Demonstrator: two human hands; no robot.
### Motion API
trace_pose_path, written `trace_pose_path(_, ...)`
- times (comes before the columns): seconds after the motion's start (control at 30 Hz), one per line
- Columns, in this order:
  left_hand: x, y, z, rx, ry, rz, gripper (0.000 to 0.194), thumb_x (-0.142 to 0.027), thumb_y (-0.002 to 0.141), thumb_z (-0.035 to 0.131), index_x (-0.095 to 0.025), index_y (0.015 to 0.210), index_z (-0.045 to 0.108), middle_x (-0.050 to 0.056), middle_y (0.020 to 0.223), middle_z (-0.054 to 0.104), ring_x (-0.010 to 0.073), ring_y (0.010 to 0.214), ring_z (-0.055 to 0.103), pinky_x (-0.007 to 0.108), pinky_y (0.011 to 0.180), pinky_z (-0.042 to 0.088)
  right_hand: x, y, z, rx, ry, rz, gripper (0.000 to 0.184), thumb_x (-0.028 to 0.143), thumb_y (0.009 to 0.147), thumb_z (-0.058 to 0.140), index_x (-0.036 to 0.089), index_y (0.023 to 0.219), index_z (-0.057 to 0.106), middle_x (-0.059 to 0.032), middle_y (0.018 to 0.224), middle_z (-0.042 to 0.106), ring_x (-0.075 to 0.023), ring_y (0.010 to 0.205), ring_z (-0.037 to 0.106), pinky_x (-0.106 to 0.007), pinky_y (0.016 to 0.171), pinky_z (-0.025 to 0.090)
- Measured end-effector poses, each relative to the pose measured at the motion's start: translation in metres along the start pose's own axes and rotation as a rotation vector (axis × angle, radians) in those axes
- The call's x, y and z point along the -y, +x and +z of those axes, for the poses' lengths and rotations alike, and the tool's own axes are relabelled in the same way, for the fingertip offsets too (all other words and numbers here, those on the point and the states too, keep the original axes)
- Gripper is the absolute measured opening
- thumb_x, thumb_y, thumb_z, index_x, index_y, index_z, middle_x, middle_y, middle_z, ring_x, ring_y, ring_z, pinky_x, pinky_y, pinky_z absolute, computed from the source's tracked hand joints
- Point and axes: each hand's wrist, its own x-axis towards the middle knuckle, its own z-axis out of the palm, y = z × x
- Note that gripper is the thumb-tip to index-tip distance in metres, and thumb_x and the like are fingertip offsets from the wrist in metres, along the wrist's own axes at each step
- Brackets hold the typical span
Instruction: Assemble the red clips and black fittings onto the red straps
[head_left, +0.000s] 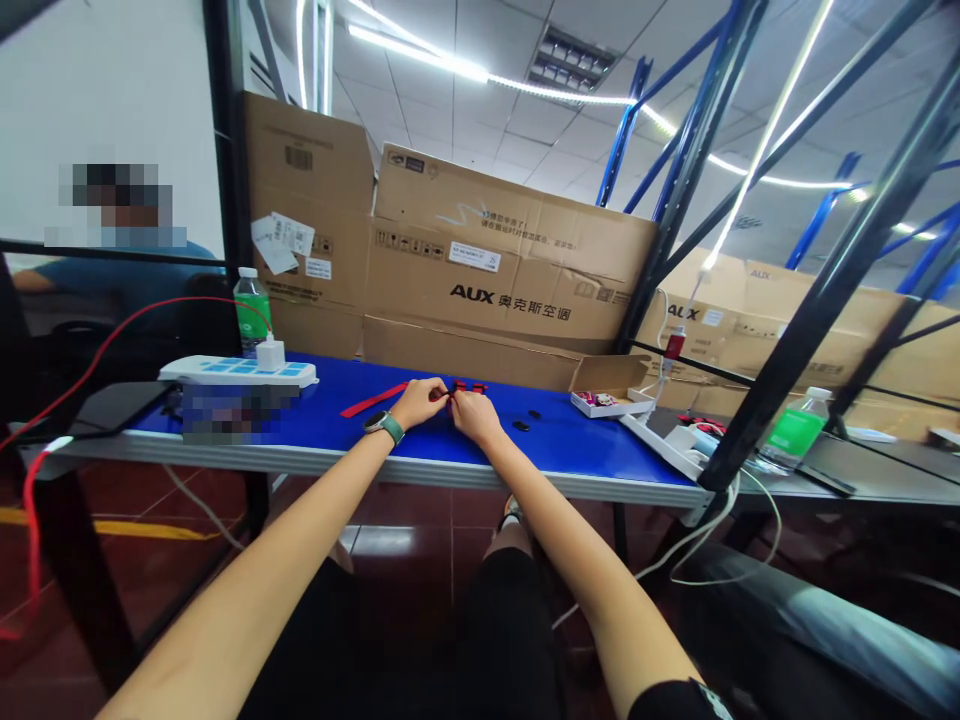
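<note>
Two bare forearms are reaching over the silver front edge (442, 470) of a blue surface (577, 455), that edge running along the near side of a red strap (371, 402), which is serving here as the landmark. Just right of the strap, the left hand (424, 400), wearing a watch (386, 428) at the wrist, is pinching a small dark piece (450, 394) between its fingertips. The right hand (474, 413) is resting against it, knuckles up and fingers curling in; whether it is also pinching cannot be told. The step in hand appears to be close fingertip work on that piece; the next move seems to be calling for a steady pinch and little travel. Farther right of the strap, two black discs (521, 426) are lying flat, with room for sideways movement showing on the blue beyond them. Red-and-black pieces (470, 386) are sitting right of the strap, behind the fingers. A white power strip (176, 370) is bounding the space behind and left of the strap; cardboard (510, 270) is walling off the rear.
</note>
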Motion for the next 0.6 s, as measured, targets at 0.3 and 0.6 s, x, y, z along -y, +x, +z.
trace_pose_path(0.3,0.007,-0.002,0.001,0.034,-0.080,-0.114,0.011,-0.027,0.081,0.061,-0.018,0.080,0.068,0.004,0.070,0.074,0.0178,0.062,0.069,0.027,0.063,0.053,-0.018,0.007,0.012,-0.084,0.460,0.031,0.016,0.027,0.097,0.055,0.018,0.100,0.069,-0.0070,0.093,0.075,-0.0167,0.084,0.070,-0.023,0.078,0.049)
trace_pose_path(0.6,0.000,-0.003,-0.003,0.017,0.059,-0.021,0.009,-0.024,0.080,0.063,-0.018,0.079,0.069,0.005,0.075,0.074,0.0187,0.068,0.067,0.028,0.065,0.050,-0.021,0.009,0.019,-0.183,0.505,-0.063,0.008,0.019,0.088,0.061,0.018,0.085,0.068,-0.0037,0.082,0.074,-0.0150,0.074,0.067,-0.022,0.072,0.046)
